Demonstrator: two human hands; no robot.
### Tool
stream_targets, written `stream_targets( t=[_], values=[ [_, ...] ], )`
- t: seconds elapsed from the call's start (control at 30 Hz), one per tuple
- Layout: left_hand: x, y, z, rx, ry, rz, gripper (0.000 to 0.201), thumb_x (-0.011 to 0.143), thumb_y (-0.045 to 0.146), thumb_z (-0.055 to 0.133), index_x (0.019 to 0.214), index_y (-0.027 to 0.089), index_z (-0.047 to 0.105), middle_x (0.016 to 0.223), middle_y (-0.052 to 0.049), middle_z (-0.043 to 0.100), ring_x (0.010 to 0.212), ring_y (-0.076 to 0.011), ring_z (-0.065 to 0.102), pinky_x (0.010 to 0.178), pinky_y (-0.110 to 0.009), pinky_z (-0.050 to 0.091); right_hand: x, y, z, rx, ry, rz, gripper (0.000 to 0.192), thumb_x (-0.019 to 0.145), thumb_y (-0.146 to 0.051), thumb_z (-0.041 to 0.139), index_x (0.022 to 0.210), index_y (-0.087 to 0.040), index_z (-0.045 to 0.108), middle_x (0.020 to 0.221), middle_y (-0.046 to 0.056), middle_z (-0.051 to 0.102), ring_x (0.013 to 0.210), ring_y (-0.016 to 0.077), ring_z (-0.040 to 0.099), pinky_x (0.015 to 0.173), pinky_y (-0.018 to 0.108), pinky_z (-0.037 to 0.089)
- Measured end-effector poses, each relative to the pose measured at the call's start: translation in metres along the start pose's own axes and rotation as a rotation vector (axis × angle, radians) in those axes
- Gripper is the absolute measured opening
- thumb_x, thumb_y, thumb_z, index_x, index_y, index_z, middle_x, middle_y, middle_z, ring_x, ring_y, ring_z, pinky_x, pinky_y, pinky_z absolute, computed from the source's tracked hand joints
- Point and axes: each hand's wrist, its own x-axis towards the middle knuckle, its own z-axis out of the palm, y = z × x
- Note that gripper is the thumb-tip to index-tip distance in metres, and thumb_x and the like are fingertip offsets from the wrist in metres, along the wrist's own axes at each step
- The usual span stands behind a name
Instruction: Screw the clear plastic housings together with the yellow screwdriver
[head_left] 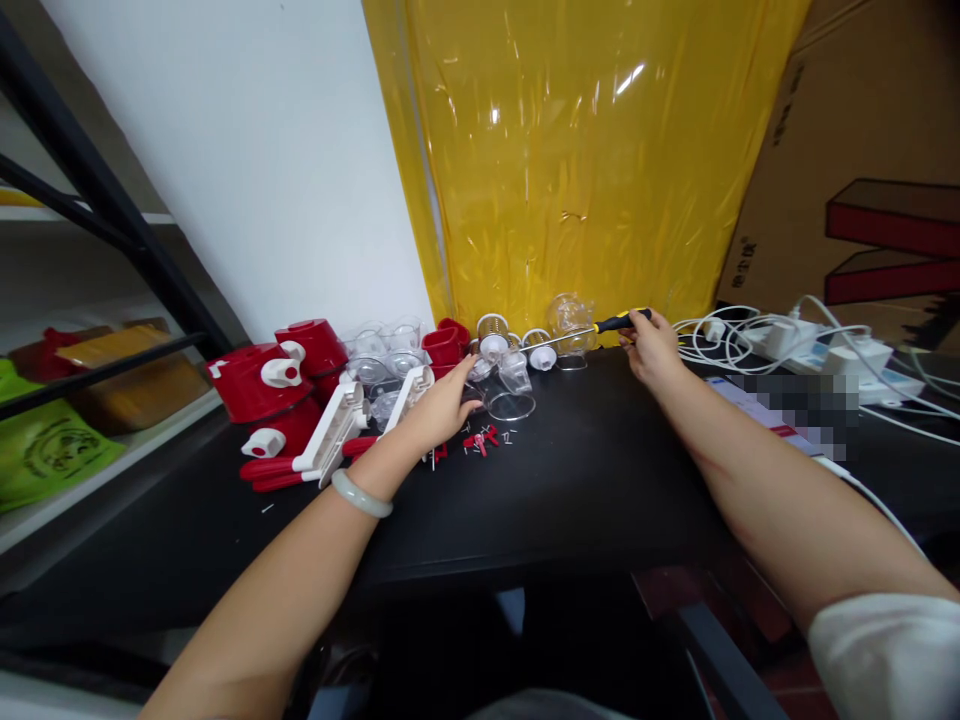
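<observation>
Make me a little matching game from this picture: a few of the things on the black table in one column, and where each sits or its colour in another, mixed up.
Things:
1. screwdriver
2. bangle
3. red housings
4. white cables

Descriptions:
A. pale ring on the left wrist
B. piled at the table's left end
C. yellow and black handle, under the right hand
D. tangled at the table's right end

Pairs: 1-C, 2-A, 3-B, 4-D
</observation>
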Motion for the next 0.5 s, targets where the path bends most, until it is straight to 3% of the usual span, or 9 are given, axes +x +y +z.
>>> stream_targets(
  t=[0.23,0.4,0.5],
  values=[
    [-0.0001,0.0006,-0.0002,-0.001,-0.006,-0.012,0.074,0.098,0.026,0.064,0.165,0.016,0.032,0.17,-0.022,0.041,0.158,-0.0327,0.043,0.129,-0.055,0.038,-0.0076,-0.0044,0.0055,0.021,-0.009,0.031,0.034,0.073,-0.016,0.063,0.102,-0.027,0.049,0.09,-0.002,0.07,0.081,0.0147,0.069,0.058,0.019,0.045],
    [-0.0002,0.003,-0.0013,0.002,-0.006,-0.015,0.074,0.099,0.026,0.064,0.164,0.015,0.032,0.17,-0.022,0.041,0.158,-0.0326,0.042,0.129,-0.054,0.037,-0.0096,-0.0066,0.0046,0.017,-0.076,0.071,0.02,0.079,-0.023,0.061,0.091,-0.025,0.046,0.089,-0.002,0.071,0.076,0.0148,0.067,0.057,0.021,0.047],
    [0.0,0.005,-0.0021,0.005,-0.016,-0.028,0.074,0.098,0.025,0.064,0.164,0.012,0.032,0.17,-0.023,0.042,0.158,-0.0329,0.043,0.13,-0.053,0.037,-0.0097,-0.0055,0.0044,-0.015,-0.083,0.064,0.019,0.088,-0.035,0.064,0.094,-0.026,0.048,0.087,-0.003,0.068,0.071,0.0141,0.067,0.054,0.021,0.047]
  ],
)
